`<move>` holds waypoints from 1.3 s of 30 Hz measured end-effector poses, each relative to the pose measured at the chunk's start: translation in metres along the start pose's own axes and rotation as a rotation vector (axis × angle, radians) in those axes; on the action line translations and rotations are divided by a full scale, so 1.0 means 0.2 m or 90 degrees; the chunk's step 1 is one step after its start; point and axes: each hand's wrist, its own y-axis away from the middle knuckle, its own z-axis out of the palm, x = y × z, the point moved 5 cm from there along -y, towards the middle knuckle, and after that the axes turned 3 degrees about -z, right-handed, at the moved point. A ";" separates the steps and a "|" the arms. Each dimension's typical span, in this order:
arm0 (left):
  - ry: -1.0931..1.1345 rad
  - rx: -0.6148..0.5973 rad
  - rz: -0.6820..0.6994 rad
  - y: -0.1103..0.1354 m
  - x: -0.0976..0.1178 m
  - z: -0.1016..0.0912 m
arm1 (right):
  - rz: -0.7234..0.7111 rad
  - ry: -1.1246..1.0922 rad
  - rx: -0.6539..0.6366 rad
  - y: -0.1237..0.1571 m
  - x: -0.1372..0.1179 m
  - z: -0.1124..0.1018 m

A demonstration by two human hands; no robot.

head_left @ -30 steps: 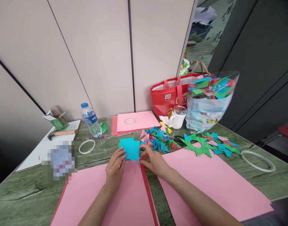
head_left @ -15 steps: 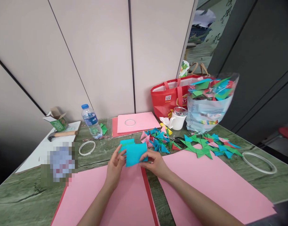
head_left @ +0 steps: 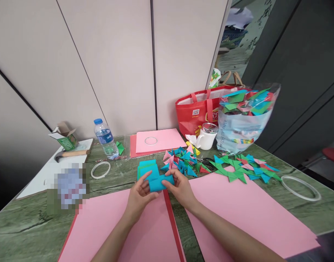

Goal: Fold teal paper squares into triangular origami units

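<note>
A small sheet of blue paper (head_left: 157, 185) is bent over on itself, held up above the near pink sheets. My right hand (head_left: 182, 190) pinches its right side, thumb in front and fingers over the top. At the left edge my left hand (head_left: 141, 196) has its curled fingers against the paper, its thumb stretched out just below. Behind them lies a small stack of blue and green paper (head_left: 145, 167) on the table. Folded paper pieces (head_left: 182, 160) in blue, pink, red and green are heaped just beyond my right hand.
Large pink sheets (head_left: 107, 225) lie under my arms, with more pink sheets (head_left: 238, 211) at right. Around stand a water bottle (head_left: 104, 140), a white mug (head_left: 207, 137), a red bag (head_left: 190, 114) and a plastic bag (head_left: 238, 127) of folded pieces. A hammer (head_left: 71, 154) lies left.
The blue paper was flat and upright; now it is bent over and looks shorter. My left thumb has moved off it, down and to the right. My right thumb now presses its front.
</note>
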 end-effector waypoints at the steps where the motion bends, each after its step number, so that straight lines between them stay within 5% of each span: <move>1: -0.013 0.016 -0.009 0.00 0.00 0.00 | -0.008 0.008 -0.006 0.01 -0.01 0.00; 8: -0.049 0.076 -0.067 0.00 -0.01 -0.02 | -0.069 0.063 -0.040 0.03 -0.08 0.01; 30: 0.003 0.104 -0.092 0.01 -0.06 -0.03 | 0.044 0.015 -0.042 0.04 -0.02 0.03; 39: 0.014 0.125 -0.106 0.01 -0.07 -0.04 | -0.024 -0.008 -0.033 0.02 -0.06 0.02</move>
